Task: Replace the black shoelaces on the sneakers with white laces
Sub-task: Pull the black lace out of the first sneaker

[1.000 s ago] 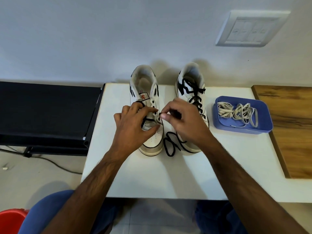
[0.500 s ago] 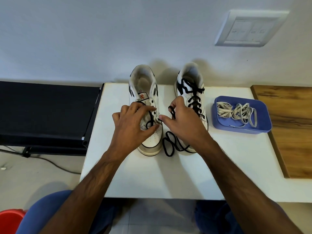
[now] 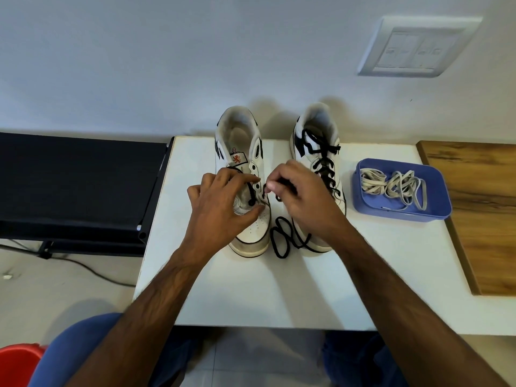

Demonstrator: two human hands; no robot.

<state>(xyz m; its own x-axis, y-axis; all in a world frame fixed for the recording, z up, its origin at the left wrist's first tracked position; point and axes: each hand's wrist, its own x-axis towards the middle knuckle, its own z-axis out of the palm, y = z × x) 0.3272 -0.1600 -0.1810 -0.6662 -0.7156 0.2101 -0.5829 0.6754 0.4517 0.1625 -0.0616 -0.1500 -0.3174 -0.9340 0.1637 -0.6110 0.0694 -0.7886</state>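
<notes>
- Blue trouser knees (image 3: 83,350) and a red tub (image 3: 16,361) sit at the bottom, nearest the person.
- The white table (image 3: 279,291) holds two sneakers side by side.
- A loose loop of black lace (image 3: 282,241) lies on the table between the two toes.
- The left hand (image 3: 220,208) rests on the left sneaker (image 3: 251,233), fingers curled, gripping its front and hiding most of its eyelets.
- The right hand (image 3: 304,202) pinches the black lace between thumb and finger, right beside the left sneaker's eyelets.
- The right sneaker (image 3: 315,141) has its black lace all the way up.
- White laces (image 3: 391,182) lie piled in a blue tray (image 3: 435,213), just right of the sneakers.
- A wooden board (image 3: 480,213) is far right, a black bench (image 3: 75,180) far left.
- A switch plate (image 3: 418,46) is on the wall behind.
</notes>
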